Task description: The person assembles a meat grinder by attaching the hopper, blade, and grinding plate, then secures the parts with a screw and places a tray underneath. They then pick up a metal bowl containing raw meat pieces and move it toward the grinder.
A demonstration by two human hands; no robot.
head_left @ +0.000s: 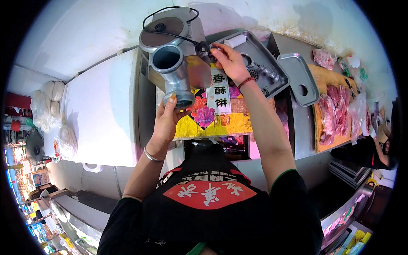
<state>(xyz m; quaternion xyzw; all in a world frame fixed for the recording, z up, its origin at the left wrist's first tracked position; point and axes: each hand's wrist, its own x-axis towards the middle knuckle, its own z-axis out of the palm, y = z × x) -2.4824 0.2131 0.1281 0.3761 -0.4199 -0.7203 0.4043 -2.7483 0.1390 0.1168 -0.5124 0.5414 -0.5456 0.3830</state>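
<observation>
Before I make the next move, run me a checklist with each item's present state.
1. Left hand holding the metal tube: ok, at its lower end.
2. Right hand gripping securely: cannot tell; its fingertips are by a black fitting.
3. Metal tube firmly fixed to the machine: cannot tell, joint not visible.
4. Black cable off the machine's top: not ok, it lies across.
5. Loose metal parts in the tray: ok.

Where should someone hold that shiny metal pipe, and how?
Probably round the narrower neck of the metal pipe, coming from the near left: it widens above and below, which could help stop slipping. The left hand holds its lower end.
</observation>
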